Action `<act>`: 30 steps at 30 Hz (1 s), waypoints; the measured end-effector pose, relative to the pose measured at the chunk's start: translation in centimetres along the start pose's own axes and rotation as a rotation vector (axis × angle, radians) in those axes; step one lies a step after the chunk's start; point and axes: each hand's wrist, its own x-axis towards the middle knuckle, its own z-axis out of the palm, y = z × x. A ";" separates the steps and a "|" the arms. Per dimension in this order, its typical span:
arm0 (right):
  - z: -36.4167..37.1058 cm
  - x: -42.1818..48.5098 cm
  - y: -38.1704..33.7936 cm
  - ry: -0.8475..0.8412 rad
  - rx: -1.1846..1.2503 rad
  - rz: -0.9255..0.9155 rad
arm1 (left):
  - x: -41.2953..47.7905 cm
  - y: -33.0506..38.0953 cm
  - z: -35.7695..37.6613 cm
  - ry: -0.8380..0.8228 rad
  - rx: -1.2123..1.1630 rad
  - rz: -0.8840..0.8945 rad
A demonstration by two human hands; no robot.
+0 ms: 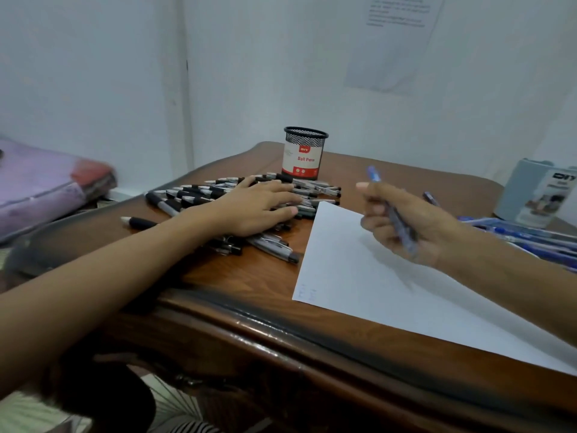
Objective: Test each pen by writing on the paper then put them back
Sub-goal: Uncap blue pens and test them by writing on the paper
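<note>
Slim blue pen (394,214) in right hand (406,223)

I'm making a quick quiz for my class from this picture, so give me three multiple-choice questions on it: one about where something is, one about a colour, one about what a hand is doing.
1. Where does the mesh cup stand?
A. behind the pen pile
B. on the paper
C. on the floor

2. What colour is the pen in the right hand?
A. red
B. blue
C. green

3. What is the left hand doing?
A. writing on the paper
B. lifting the cup
C. lying flat on the pen pile

Answers:
1 A: the cup is on the table, just beyond the pen pile.
2 B: the barrel sticking up past the fingers is blue.
3 C: the palm faces down with the fingers spread over the black and grey pens, clear of the paper.
</note>
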 end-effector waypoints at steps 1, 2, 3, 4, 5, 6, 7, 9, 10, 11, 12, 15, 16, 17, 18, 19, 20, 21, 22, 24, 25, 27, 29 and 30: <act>0.3 -0.3 0.5 0.018 0.046 -0.007 | 0.0 0.0 0.0 -0.006 0.004 -0.002; 0.5 -0.7 1.0 0.024 0.088 -0.020 | 0.0 0.0 -0.1 -0.011 0.008 -0.003; 0.8 -1.1 1.5 0.024 0.118 -0.039 | 0.0 -0.1 -0.1 -0.015 0.011 -0.006; 1.0 -1.3 1.8 0.017 0.128 -0.055 | 0.1 -0.1 -0.1 -0.017 0.011 -0.008; 1.2 -1.5 1.9 0.003 0.108 -0.065 | 0.1 -0.2 -0.1 -0.018 0.009 -0.011; 1.5 -1.9 1.9 -0.010 0.055 -0.073 | 0.1 -0.2 -0.1 -0.020 0.006 -0.014; 1.8 -2.1 1.9 -0.026 -0.018 -0.084 | 0.1 -0.2 -0.1 -0.021 0.004 -0.014; 2.2 -2.7 1.8 -0.087 -0.164 -0.101 | 0.1 -0.2 0.0 -0.019 0.006 -0.013; 2.4 -3.1 1.8 -0.136 -0.225 -0.100 | 0.1 -0.1 0.1 -0.018 0.009 -0.014; 2.6 -3.4 1.9 -0.192 -0.275 -0.090 | 0.1 -0.1 0.0 -0.016 0.011 -0.016; 2.7 -3.6 2.0 -0.244 -0.318 -0.076 | 0.1 -0.2 0.0 -0.014 0.014 -0.016; 3.0 -4.2 2.3 -0.312 -0.416 -0.120 | 0.1 -0.2 0.1 -0.008 0.025 -0.007; 3.2 -4.5 2.5 -0.313 -0.448 -0.164 | 0.1 -0.3 0.1 -0.006 0.023 -0.005; 3.4 -4.7 2.7 -0.304 -0.470 -0.210 | 0.1 -0.3 0.1 -0.004 0.018 -0.006; 3.6 -4.9 2.9 -0.288 -0.479 -0.252 | 0.1 -0.3 0.1 -0.003 0.016 -0.007; 3.8 -5.1 3.1 -0.267 -0.485 -0.291 | 0.1 -0.3 0.1 -0.005 0.018 -0.009; 4.0 -5.1 3.3 -0.244 -0.496 -0.322 | 0.1 -0.3 0.1 -0.010 0.023 -0.010; 4.1 -5.1 3.4 -0.222 -0.513 -0.342 | 0.1 -0.3 0.1 -0.014 0.028 -0.010; 4.1 -5.1 3.5 -0.208 -0.527 -0.351 | 0.1 -0.3 0.0 -0.017 0.029 -0.010; 4.1 -5.1 3.5 -0.198 -0.545 -0.360 | 0.1 -0.3 0.1 -0.019 0.030 -0.008; 4.1 -5.0 3.5 -0.201 -0.555 -0.365 | 0.2 -0.3 0.1 -0.019 0.031 -0.007; 4.1 -5.1 3.5 -0.210 -0.570 -0.370 | 0.1 -0.3 0.1 -0.018 0.031 -0.007; 4.1 -5.0 3.6 -0.216 -0.580 -0.375 | 0.1 -0.3 0.1 -0.017 0.030 -0.008; 4.1 -5.0 3.6 -0.220 -0.585 -0.376 | 0.1 -0.3 0.1 -0.017 0.029 -0.009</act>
